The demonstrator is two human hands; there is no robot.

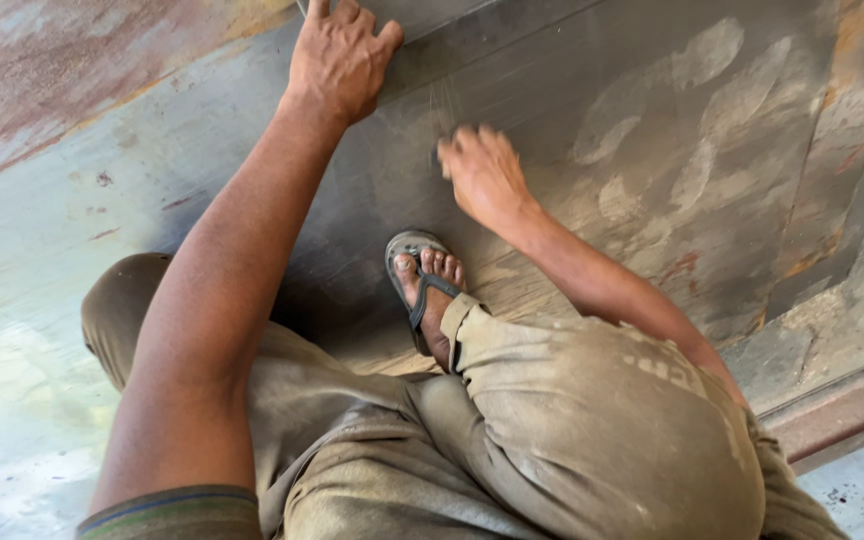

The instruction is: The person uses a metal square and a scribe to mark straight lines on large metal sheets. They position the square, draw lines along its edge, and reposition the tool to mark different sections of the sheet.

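My left hand (pixel 342 55) reaches far forward and presses on a large grey metal sheet (pixel 652 120) near a raised seam, fingers spread and holding nothing. My right hand (pixel 482 175) is blurred with motion, with its fingers curled down against the sheet's scuffed surface. Whether it holds something small is hidden. I am squatting on the sheet. My foot in a grey flip-flop (pixel 422 290) is planted just below the right hand, between my knees in dusty khaki trousers (pixel 592 430).
The sheet shows pale rubbed patches (pixel 712 60) and rust streaks toward the right. A rusty reddish panel (pixel 42 60) lies at the upper left. A metal frame bar (pixel 842 410) borders the sheet at the lower right, with pale floor beyond it.
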